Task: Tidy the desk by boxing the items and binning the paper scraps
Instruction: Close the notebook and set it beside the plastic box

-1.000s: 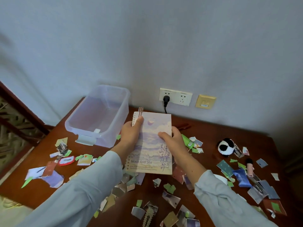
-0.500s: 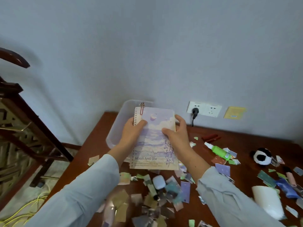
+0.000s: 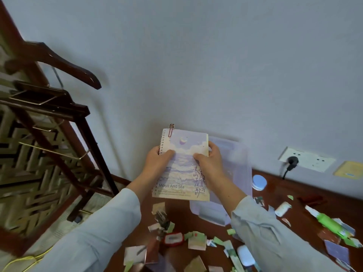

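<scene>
Mostly hidden: box (image 3: 238, 160), behind notebook (image 3: 182, 169) and right hand (image 3: 211, 163); walls blurred, contents cannot tell. Fingertips of left hand (image 3: 157, 163) out of sight behind notebook; only thumb shows on cover. Too small to read: small print (image 3: 172, 193) under cover title. Below hands, scraps (image 3: 196, 240) smeared, pictures unreadable, some cut by bottom edge. Right of right hand, green bottle (image 3: 330, 222) blurred. Far right, yellow plate (image 3: 351, 170) cut by edge. Left of left hand, wooden frame (image 3: 49, 134) cut by edge.
</scene>
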Demonstrator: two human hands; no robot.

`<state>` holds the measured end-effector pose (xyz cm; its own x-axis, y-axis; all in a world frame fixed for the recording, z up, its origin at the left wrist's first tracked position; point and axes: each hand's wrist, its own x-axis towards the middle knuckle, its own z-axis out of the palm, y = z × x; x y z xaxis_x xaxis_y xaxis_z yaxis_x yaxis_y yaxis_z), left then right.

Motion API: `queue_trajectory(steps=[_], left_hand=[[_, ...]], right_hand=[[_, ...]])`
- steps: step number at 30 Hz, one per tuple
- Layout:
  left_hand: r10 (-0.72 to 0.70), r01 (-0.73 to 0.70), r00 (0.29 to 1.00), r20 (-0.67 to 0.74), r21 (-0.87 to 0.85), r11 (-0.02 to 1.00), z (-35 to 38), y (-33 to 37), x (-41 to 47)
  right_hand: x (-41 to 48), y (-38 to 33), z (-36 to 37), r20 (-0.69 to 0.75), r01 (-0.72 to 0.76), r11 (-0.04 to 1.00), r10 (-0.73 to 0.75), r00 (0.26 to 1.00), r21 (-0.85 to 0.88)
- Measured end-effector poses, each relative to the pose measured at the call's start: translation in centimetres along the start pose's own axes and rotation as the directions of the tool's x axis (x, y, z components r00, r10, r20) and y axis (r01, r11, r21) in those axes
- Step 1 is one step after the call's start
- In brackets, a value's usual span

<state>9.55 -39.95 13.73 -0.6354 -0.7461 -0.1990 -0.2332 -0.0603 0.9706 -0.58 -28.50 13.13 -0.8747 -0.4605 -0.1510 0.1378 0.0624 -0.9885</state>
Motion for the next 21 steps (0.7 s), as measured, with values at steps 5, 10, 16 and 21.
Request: queue_trajectory(steps=[5, 10, 16, 21], left_hand=[[0.025, -0.024, 1.0, -0.015, 0.08, 0.997, -2.1, -0.4, 4.0], [0.004, 0.001, 0.999, -0.041, 0.136, 0.991, -3.1, -2.4, 8.3], [-0.058, 0.065, 0.997, -0.048, 0.167, 0.984, -2.6, -5.7, 13.7], [-0.145, 0.142, 0.989, -0.003, 0.224, 0.964, -1.2, -8.5, 18.0]], right_hand=[[3.0, 0.4, 3.5, 0.035, -0.023, 0.996, 0.026, 0.999, -0.089], [6.9, 2.0, 6.5, 0.097, -0.022, 0.957, 0.053, 0.994, -0.289], [11.3, 5.4, 8.9, 0.051, -0.104, 0.917, 0.133, 0.99, -0.386], [15.0, 8.6, 9.1, 0.052, -0.311, 0.839, 0.371, 0.927, -0.446]])
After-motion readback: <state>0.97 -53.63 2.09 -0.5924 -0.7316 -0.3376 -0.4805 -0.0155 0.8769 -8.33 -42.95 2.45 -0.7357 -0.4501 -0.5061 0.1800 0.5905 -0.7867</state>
